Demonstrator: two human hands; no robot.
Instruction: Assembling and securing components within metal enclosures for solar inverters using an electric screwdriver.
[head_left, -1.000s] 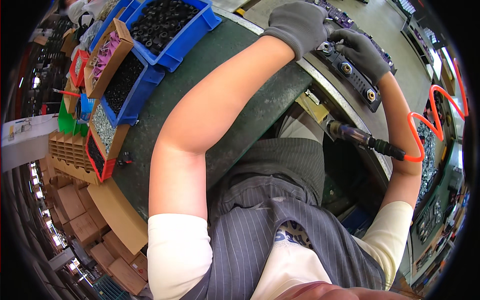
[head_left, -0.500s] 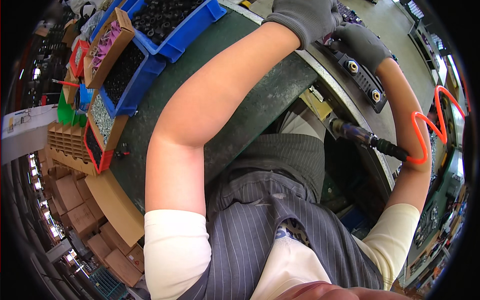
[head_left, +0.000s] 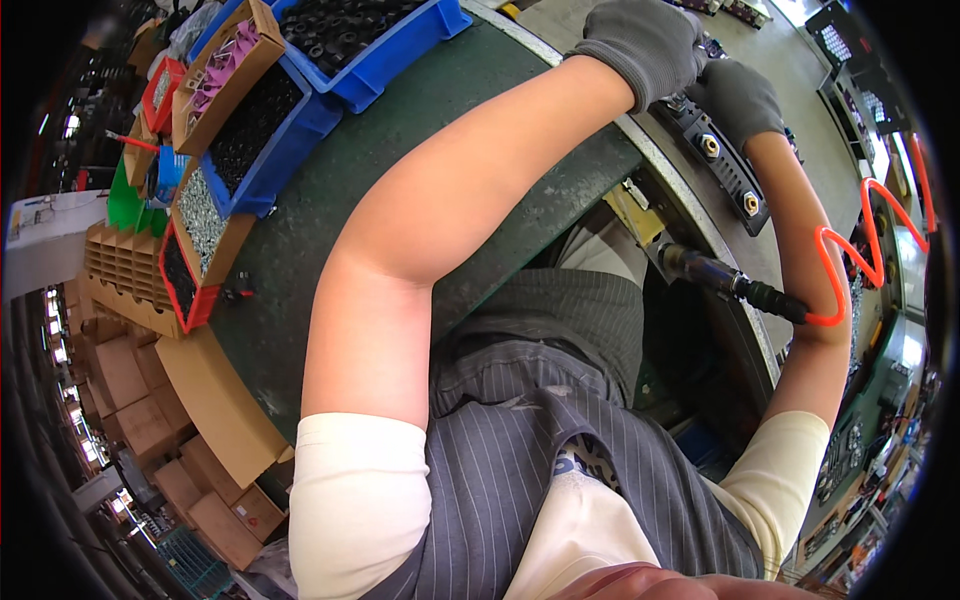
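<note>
My left hand [head_left: 645, 48] and my right hand [head_left: 738, 102], both in dark grey knit gloves, are close together at the top of the view, over the far end of a black slotted metal plate [head_left: 735, 178]. Two brass-coloured nuts with light centres show on the plate's near part. The left hand's fingers curl in toward the right one and are mostly hidden behind the glove. The right hand is bent over the plate's upper end. What lies between the fingers is too covered to make out. A dark cylindrical power tool [head_left: 705, 270] lies below the plate.
A coiled orange hose [head_left: 868, 262] runs from the tool past my right forearm. Blue bins [head_left: 372, 75] of black parts stand at the upper left of the green bench [head_left: 420, 105], beside cardboard trays [head_left: 215, 85] and a red-edged box [head_left: 190, 290]. Cartons [head_left: 140, 400] are stacked farther left.
The view has shifted slightly. My left hand has moved a little to the right, nearer the right hand. Both hands stay at the far end of the black plate.
</note>
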